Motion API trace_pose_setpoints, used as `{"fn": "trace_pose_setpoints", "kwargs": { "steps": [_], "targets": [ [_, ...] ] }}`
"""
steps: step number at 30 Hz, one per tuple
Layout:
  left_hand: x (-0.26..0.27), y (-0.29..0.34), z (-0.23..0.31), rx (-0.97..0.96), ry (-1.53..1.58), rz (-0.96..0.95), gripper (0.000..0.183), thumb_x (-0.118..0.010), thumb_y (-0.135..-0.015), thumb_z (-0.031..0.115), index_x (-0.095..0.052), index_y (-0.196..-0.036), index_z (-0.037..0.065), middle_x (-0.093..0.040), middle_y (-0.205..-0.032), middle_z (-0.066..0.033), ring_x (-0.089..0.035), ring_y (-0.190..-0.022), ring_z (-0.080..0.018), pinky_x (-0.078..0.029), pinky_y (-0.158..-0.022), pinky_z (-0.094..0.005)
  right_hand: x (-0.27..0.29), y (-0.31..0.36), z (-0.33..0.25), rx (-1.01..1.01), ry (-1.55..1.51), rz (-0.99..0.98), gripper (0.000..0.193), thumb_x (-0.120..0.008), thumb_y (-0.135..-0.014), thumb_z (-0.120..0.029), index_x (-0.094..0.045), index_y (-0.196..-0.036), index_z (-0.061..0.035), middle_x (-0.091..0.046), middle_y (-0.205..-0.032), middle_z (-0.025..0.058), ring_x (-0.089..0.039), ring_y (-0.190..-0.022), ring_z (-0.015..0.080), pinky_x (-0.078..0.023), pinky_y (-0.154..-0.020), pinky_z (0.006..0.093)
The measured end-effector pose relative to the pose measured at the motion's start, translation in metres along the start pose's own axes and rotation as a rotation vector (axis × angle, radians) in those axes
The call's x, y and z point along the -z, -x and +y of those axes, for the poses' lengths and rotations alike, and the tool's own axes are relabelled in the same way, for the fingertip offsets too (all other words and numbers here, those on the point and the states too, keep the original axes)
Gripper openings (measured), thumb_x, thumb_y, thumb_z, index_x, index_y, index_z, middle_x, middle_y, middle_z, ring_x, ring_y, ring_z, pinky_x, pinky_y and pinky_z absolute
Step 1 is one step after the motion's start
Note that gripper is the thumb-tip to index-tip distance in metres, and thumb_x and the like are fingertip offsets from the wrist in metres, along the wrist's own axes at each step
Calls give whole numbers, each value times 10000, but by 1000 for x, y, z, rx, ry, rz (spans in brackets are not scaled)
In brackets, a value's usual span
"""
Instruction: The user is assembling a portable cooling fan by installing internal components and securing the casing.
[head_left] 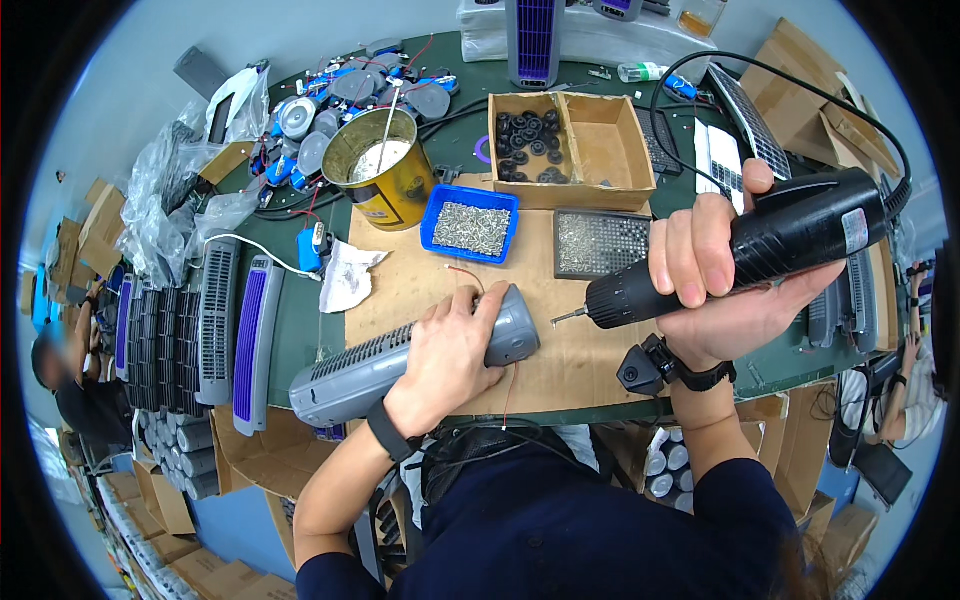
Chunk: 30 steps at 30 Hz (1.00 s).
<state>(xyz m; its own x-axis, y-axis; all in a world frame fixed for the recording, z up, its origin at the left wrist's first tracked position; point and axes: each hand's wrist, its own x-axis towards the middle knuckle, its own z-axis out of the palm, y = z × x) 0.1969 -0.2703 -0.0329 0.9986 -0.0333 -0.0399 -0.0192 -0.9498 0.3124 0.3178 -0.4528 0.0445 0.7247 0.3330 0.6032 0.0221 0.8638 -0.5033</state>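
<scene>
Left hand (450, 345) clasps gray housing (370, 366), long axis eight-to-two o'clock, near table (300, 338) edge; right hand (715, 318) grips screwdriver (795, 232) pointing eight o'clock; bare cardboard (590, 375) at housing's four o'clock.

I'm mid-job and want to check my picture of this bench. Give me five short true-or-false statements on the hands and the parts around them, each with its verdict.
1. The right hand grips a black electric screwdriver. True.
2. The blue tray holds small metal screws. True.
3. The left hand rests in the blue tray. False: it holds the grey housing.
4. The black round parts are piled in the right compartment of the cardboard box. False: they lie in its left compartment.
5. A thin rod sticks up out of the yellow can. True.
</scene>
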Motion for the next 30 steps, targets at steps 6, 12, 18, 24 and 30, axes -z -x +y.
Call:
{"fn": "trace_pose_setpoints", "kwargs": {
  "steps": [6,12,18,24,30],
  "targets": [
    [17,4,12,-71,751,205,427,-772,-777,247,-668,-1121,15,-591,-1149,-155,-547,-1105,-307,-444,-937,-389,-2,-1,-2,-43,-15,-40,785,-317,-880,-772,-450,-1236,-85,-455,-595,-21,-447,-465,106,-416,-519,271],
    [8,3,28,-13,1016,229,181,-796,-753,138,-758,-908,54,-620,-1074,-94,-538,-963,-208,-443,-876,-337,-5,2,-2,-89,-50,-90,725,-372,-887,-745,-426,-1225,-106,-475,-619,-19,-460,-474,106,-426,-529,271],
    [11,7,30,-14,806,287,152,-807,-705,102,-773,-851,76,-635,-998,-61,-563,-964,-199,-456,-836,-321,-6,4,-4,-113,-47,-123,710,-389,-882,-745,-415,-1222,-123,-474,-598,-17,-460,-456,106,-435,-507,269],
    [9,9,32,-98,686,345,157,-796,-703,87,-768,-857,86,-633,-993,-62,-565,-943,-215,-452,-817,-327,-5,3,-2,-161,-46,-147,720,-385,-866,-766,-417,-1212,-135,-484,-566,-15,-456,-408,109,-423,-448,263],
    [1,8,30,-2,999,274,137,-757,-750,68,-763,-886,66,-630,-997,-58,-532,-945,-217,-439,-811,-324,-3,4,2,-81,-61,-209,712,-408,-862,-760,-419,-1202,-134,-493,-551,-17,-465,-391,103,-418,-409,253]
  ]
}}
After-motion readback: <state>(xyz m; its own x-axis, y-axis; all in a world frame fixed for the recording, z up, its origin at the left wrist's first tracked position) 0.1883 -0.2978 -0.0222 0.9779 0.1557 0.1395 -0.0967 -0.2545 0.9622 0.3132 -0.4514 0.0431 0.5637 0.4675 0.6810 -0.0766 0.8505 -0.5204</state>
